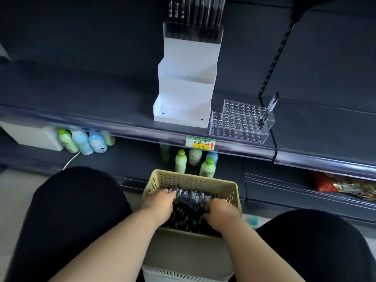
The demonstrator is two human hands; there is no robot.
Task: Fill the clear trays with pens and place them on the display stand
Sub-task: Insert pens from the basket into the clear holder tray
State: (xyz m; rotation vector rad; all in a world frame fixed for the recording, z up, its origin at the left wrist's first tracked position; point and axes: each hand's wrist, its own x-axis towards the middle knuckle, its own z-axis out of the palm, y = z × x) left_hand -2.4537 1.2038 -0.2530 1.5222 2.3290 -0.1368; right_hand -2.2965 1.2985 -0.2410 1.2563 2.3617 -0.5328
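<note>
A beige perforated basket [195, 180] between my knees holds a heap of black pens [193, 202]. My left hand [158, 202] and my right hand [220, 212] are both down in the heap, fingers curled around bunches of pens. On the shelf stands a white stepped display stand [185, 86]; its top step carries a clear tray full of upright pens [193, 31]. To the right of the stand lie two clear trays [240, 127] with rows of holes. One pen [268, 109] stands in the far tray's right end.
The dark shelf has a clear front rail with a green and yellow price label [200, 143]. Green and blue bottles [191, 161] stand on the lower shelf behind the basket, more at left [85, 140]. Red packets [343, 186] lie at right. A black slotted upright [274, 62] rises beside the trays.
</note>
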